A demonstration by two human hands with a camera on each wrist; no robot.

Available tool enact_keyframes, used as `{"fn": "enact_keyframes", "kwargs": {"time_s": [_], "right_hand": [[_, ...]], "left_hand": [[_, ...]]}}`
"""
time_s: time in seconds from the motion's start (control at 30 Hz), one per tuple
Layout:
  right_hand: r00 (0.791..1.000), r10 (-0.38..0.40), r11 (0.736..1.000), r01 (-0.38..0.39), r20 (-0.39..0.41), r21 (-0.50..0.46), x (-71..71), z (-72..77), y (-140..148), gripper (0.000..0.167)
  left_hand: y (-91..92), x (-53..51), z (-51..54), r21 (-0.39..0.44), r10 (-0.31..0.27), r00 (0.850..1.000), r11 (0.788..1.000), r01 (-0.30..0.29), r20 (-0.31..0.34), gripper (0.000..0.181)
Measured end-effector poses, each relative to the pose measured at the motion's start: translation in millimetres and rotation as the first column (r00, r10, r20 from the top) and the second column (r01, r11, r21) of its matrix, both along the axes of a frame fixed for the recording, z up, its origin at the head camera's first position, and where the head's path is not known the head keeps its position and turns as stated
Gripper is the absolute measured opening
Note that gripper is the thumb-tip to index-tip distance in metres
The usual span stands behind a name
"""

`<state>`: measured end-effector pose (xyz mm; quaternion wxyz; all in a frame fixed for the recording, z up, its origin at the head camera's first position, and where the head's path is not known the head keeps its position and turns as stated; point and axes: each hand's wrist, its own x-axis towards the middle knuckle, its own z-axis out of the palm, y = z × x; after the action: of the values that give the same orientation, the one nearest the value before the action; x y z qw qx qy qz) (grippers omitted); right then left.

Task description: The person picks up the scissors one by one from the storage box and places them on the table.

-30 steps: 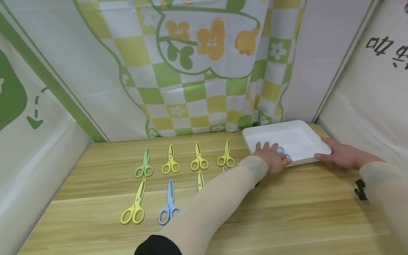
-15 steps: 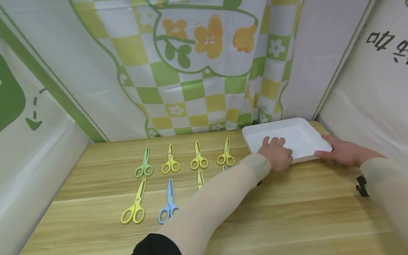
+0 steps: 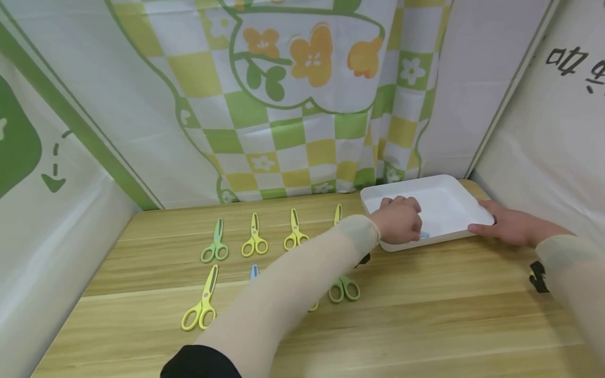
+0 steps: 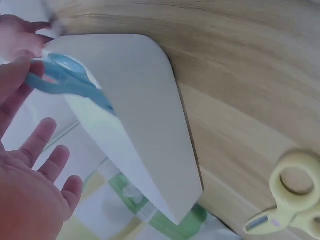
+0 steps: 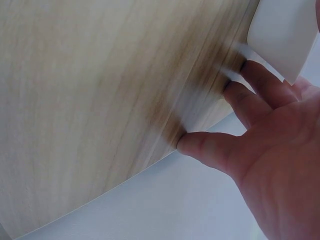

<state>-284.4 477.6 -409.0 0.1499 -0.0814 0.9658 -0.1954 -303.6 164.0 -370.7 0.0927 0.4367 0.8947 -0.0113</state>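
At the back right, a shallow white tray (image 3: pixel 446 210) lies on the wooden table. My left hand (image 3: pixel 397 218) is over its left part, and in the left wrist view the thumb and index finger pinch a handle loop of blue scissors (image 4: pixel 70 82). Their tip goes down into the tray; only a bit of blue shows in the head view. At the tray's right end, my right hand (image 3: pixel 512 226) grips the corner, thumb on the front side. In the right wrist view, other fingers (image 5: pixel 247 102) of that hand touch the table.
Left of the tray, several scissors lie in two rows: green (image 3: pixel 218 241) and yellow (image 3: pixel 254 239) behind, yellow (image 3: pixel 203 302) and green (image 3: pixel 342 290) in front. My left forearm partly covers both rows. A fabric wall with a checkered pattern (image 3: pixel 290 134) rises behind the table.
Fingers of my left hand, spread over the tray earlier, are now curled. The left hand and forearm have moved left, uncovering green scissor handles and covering more blue scissors. The right hand stays put.
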Motion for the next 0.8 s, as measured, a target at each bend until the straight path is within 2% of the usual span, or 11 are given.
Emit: {"fn": "enact_keyframes", "kwargs": {"time_s": [0.13, 0.27, 0.37, 0.53, 0.57, 0.67, 0.8], "right_hand": [[1.000, -0.002, 1.000, 0.002, 0.004, 0.002, -0.9, 0.1, 0, 0.102], [1.000, 0.008, 1.000, -0.008, 0.001, 0.005, -1.3, 1.5, 0, 0.101], [1.000, 0.018, 1.000, -0.018, -0.008, 0.000, -1.4, 2.8, -1, 0.099], [1.000, 0.016, 1.000, -0.016, -0.008, -0.019, -1.7, 2.8, -2, 0.101], [1.000, 0.013, 1.000, -0.013, -0.004, -0.022, -1.6, 2.5, -2, 0.101], [1.000, 0.008, 1.000, -0.008, 0.003, -0.029, -1.1, 1.4, -1, 0.102], [1.000, 0.013, 0.999, -0.013, -0.002, -0.032, -1.1, 0.0, 0, 0.101]], "left_hand": [[-15.8, 2.6, 7.4, 0.050, -0.039, 0.999, 0.998, 0.040, -0.008, 0.017], [-30.6, 7.9, 11.4, 0.107, -0.104, 0.992, 0.988, 0.111, -0.066, 0.016], [-41.7, 14.0, 13.6, 0.145, -0.161, 0.979, 0.973, 0.179, -0.128, 0.015], [-63.6, 27.8, 11.9, 0.193, -0.261, 0.941, 0.933, 0.303, -0.215, 0.013], [-68.3, 31.3, 10.5, 0.201, -0.286, 0.930, 0.921, 0.333, -0.232, 0.012], [-82.0, 43.9, 4.0, 0.209, -0.344, 0.881, 0.883, 0.421, -0.324, 0.008], [-99.2, 63.6, -5.6, 0.170, -0.401, 0.781, 0.830, 0.531, -0.478, 0.012]]}}
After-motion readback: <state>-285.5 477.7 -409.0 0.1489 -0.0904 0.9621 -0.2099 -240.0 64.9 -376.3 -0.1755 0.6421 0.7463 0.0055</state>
